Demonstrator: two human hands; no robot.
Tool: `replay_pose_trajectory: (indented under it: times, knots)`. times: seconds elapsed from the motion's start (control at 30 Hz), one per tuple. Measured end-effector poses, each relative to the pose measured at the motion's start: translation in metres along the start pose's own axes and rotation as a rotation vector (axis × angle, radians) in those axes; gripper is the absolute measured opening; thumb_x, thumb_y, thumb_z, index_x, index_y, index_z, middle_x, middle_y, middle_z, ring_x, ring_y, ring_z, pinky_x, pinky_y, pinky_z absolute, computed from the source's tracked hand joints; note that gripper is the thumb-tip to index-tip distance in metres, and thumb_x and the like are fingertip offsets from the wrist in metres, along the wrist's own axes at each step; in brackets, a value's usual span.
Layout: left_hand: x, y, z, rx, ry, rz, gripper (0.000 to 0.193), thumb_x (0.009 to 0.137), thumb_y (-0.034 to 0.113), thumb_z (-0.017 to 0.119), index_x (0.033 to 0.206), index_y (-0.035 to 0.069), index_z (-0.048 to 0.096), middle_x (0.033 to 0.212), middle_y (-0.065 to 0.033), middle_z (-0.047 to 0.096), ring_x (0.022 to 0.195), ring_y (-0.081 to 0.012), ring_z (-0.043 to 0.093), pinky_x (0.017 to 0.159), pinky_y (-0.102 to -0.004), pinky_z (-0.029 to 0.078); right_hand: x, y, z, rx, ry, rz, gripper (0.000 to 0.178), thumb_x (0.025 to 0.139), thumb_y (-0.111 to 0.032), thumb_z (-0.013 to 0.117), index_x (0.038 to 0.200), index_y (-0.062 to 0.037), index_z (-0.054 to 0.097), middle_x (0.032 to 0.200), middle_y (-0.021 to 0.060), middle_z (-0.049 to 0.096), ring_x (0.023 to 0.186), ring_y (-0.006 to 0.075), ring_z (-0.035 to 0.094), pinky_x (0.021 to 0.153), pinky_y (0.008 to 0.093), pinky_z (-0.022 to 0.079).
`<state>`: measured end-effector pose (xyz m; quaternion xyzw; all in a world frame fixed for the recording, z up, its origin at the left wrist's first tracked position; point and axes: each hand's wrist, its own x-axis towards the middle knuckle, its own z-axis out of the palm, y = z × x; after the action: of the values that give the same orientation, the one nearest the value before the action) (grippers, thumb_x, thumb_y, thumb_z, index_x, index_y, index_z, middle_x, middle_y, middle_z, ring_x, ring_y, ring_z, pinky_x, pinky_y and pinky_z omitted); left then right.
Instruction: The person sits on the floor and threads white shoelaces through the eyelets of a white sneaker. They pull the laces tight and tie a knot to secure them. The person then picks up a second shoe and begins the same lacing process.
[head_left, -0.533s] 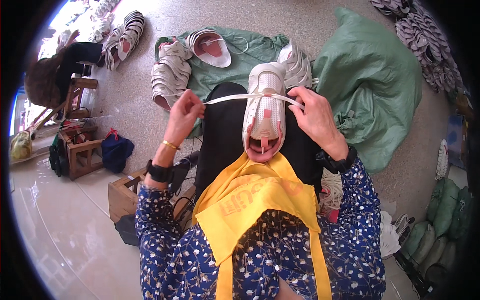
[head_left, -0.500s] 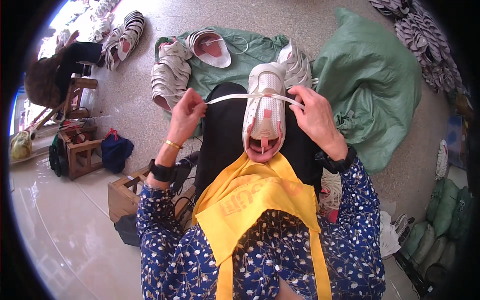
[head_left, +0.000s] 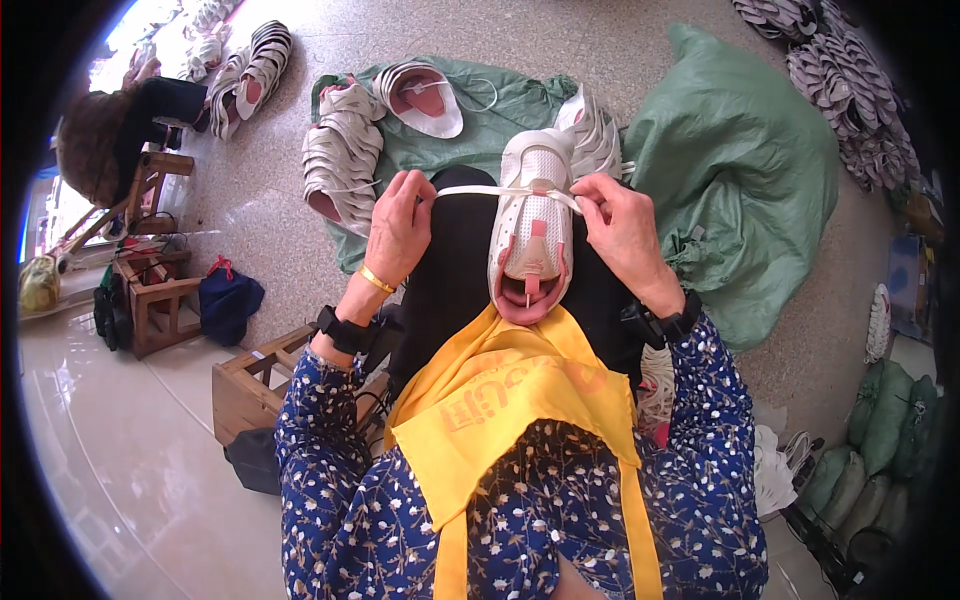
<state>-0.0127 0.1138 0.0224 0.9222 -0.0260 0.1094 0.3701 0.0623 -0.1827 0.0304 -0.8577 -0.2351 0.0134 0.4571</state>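
- The green sack (head_left: 740, 180) lies spread on the floor (head_left: 250, 230) beyond and to the right of the right grip, crumpled and soft; a second green sheet (head_left: 500, 110) lies beyond both grips and carries stacks of white shoe uppers (head_left: 335, 165).
- The yellow apron (head_left: 500, 400) hangs below both grips, nearer the person, over blue flowered sleeves.
- The black lap cover (head_left: 455, 265) lies between and under the grips and bears the shoe.
- The white shoe upper (head_left: 535, 225) stands between the two grips, heel opening toward the person, pink lining showing. It looks light and pliant, likely to fold if squeezed at the mesh, so the firmer sides by the eyelets seem the better place to hold it.
- The left hand (head_left: 400, 225) is clenched in a pinch grip on one end of the lace, to the left of the shoe.
- The right hand (head_left: 625, 225) pinches the other end, just right of the shoe and touching its side.
- The white lace (head_left: 500, 190) runs taut from grip to grip across the upper's front. It is thin, soft and probably slippery, best held close to its ends between thumb and forefinger.
- A wooden stool (head_left: 250, 385) stands below the left grip.
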Motion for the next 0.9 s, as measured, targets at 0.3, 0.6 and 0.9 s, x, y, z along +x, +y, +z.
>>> replay_pose_trajectory:
  times: [0.3, 0.6, 0.9]
  knots:
    - [0.0, -0.007, 0.004, -0.028, 0.066, 0.0, 0.017, 0.085, -0.013, 0.051, 0.096, -0.001, 0.047, 0.084, -0.0192, 0.053, 0.078, -0.0425, 0.057, 0.071, -0.0437, 0.048, -0.001, -0.014, -0.009, -0.257, -0.065, -0.088, 0.02, 0.086, -0.001, 0.064, 0.105, -0.0051, 0.06, 0.091, 0.0143, 0.066, 0.082, 0.0348, 0.069, 0.069, 0.0446, 0.055]
    - [0.005, -0.007, -0.017, 0.092, -0.071, 0.157, 0.01, 0.088, -0.003, 0.061, 0.094, 0.001, 0.054, 0.085, -0.0175, 0.055, 0.078, -0.0404, 0.06, 0.069, -0.0443, 0.049, -0.003, 0.003, -0.002, -0.409, 0.016, -0.259, 0.019, 0.087, 0.001, 0.061, 0.105, -0.0041, 0.065, 0.096, 0.0134, 0.066, 0.086, 0.0329, 0.07, 0.071, 0.0415, 0.057]
    - [-0.016, -0.091, -0.07, 0.282, -0.011, 0.054, 0.009, 0.092, 0.001, 0.062, 0.099, -0.001, 0.057, 0.088, -0.0209, 0.061, 0.082, -0.0436, 0.063, 0.07, -0.0464, 0.049, -0.002, 0.004, -0.004, -0.349, -0.044, -0.201, 0.016, 0.09, -0.001, 0.062, 0.105, -0.0007, 0.068, 0.093, 0.0179, 0.07, 0.086, 0.0364, 0.069, 0.074, 0.0445, 0.056]
